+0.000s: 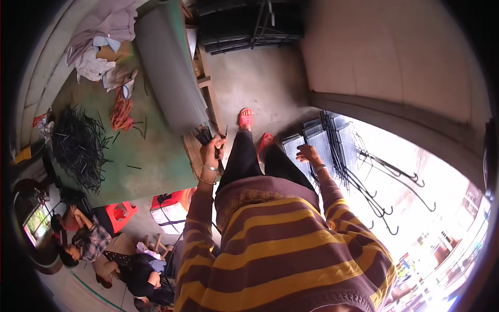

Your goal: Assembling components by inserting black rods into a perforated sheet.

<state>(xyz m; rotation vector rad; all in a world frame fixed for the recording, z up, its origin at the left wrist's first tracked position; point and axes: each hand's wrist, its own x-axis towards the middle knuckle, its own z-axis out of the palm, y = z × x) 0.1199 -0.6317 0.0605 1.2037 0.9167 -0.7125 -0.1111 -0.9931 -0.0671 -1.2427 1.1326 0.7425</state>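
A small bunch of dark strips [203, 136] is in my left hand [212, 152], at the edge of the green table [161, 169], just beside the near end of a long grey ribbed sheet [169, 73]. My left fingers are curled in around the bunch, and its ends poke out past them. Close to that hand, a piece of ridged brown cardboard [193, 152] lies at the table's edge.

My right hand [309, 154] is out on the other side of my body, its fingers half bent, in front of some grey mesh panels [318, 138]. I cannot tell whether those fingers touch the panels or have hold of anything. Long black hooked rods [371, 200] spread out beyond the panels.

Further across the table lie a twisted orange-red cloth [121, 113], a loose heap of black strips [80, 148] and a pile of pale clothes [104, 39]. Below, I stand on the floor [275, 78] in red sandals [246, 118]. Behind the table, to my left, are a red stool [120, 216], a white tied bundle [169, 216] and several people [96, 244].
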